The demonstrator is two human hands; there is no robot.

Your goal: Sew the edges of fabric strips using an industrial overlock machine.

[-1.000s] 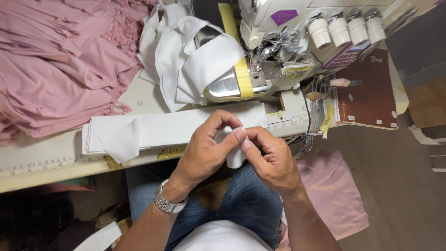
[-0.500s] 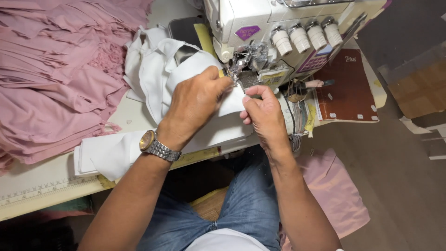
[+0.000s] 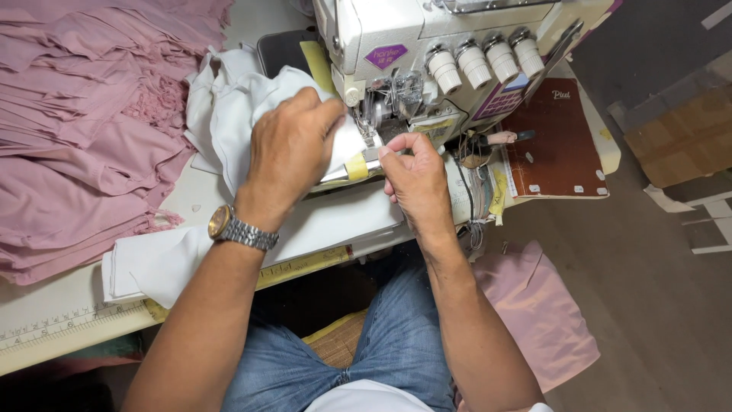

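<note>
Bringing both hands up from your lap to the machine (image 3: 427, 46) was the change: a second before, you pinched the white cloth (image 3: 229, 122) over your knees in mid-frame; half a second on you had reached the needle area, and in this moment you were settled there. I judged that the handling in the air was over and the cloth was being placed for stitching.

Your left hand (image 3: 293, 149) lay palm down on the cloth, fingers pressed together and curled over its fold just left of the presser foot (image 3: 377, 126). Your right hand (image 3: 415, 179) pinched the cloth's edge between thumb and forefinger right at the foot; the other fingers were tucked under.

The cloth was white and limp. It bunched in soft folds in the upper middle of the frame, beside the pink pile (image 3: 84, 130) at upper left, and a long flat strip of it trailed down to the table edge (image 3: 61, 324) at lower left.
</note>
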